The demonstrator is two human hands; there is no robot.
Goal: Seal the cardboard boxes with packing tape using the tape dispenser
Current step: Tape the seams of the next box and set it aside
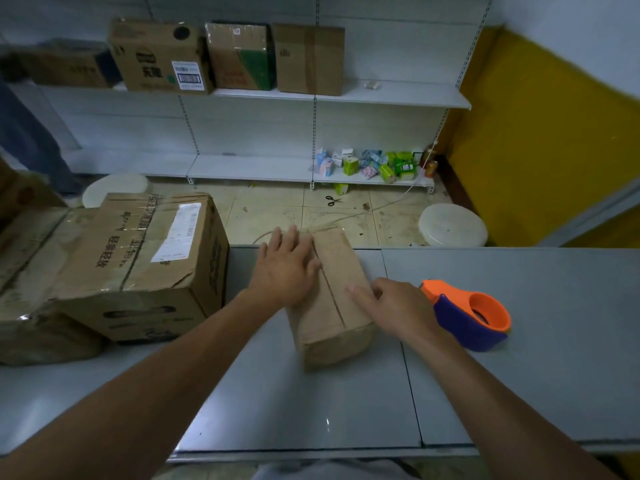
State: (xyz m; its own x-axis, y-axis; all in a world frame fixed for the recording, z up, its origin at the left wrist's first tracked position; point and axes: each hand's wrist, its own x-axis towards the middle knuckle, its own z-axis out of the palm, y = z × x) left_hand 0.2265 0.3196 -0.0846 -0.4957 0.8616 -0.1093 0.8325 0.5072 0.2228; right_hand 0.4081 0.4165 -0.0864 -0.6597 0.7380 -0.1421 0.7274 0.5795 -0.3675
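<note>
Head view: a small cardboard box (343,271) lies near the middle of the grey table (519,375), right in front of the person. The box is long and thin. Its long side runs away from the person, with the far end leaning a little to the left. A dark seam (330,289) runs down the top of the box the same way, from the near end to the far end. The left hand (285,268) lies flat on the far left part of the box top, with its fingers straight and spread, and it presses the flap down. The right hand (401,306) rests at the right edge of the box. Its pointing finger (358,293) is straight and touches the box top, and the hand holds nothing. The orange and purple tape dispenser (474,317) lies on the table just beside the right hand, on its right side. So the right hand is much nearer to it than the left hand, which has the whole box in the way. It looks like the best next move is for the right hand to go a short way to the right and pick up the dispenser, while the left hand keeps the box from sliding. The tape would then have to follow the seam along the long side of the box. It is too hard to tell if any tape is on the seam yet. A big box (138,258) sits on the table to the left, apart from the small one.
</note>
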